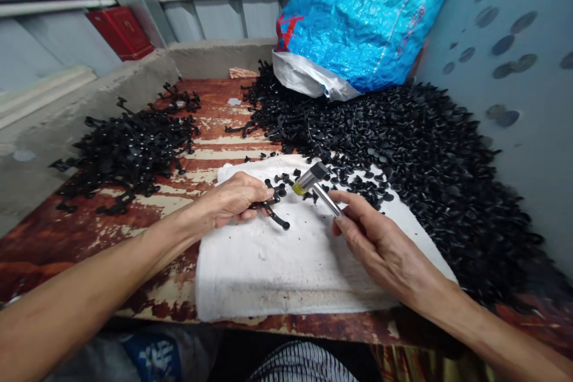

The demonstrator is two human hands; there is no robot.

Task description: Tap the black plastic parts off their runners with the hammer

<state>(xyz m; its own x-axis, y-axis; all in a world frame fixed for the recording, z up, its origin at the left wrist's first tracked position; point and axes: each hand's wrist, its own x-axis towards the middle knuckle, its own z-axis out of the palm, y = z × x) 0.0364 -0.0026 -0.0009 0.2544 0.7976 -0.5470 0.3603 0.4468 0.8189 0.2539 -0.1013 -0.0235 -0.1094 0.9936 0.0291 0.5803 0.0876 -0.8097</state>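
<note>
Left grip point(242, 198) pinching black branched piece point(278, 219) over white cloth point(277, 271); looks light, stiff, maybe snappable, best held near middle. Right grip point(373, 236) pinching hammer point(310, 178) by shaft; head probably weighty, metal likely slick.

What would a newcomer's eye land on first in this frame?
Probably the big, shiny blue bag with red lettering at the back, and the heap of small black parts spreading from it down the right side of the table. Front and centre, over a white cloth, the right hand holds a hammer and the left hand a black piece.
</note>
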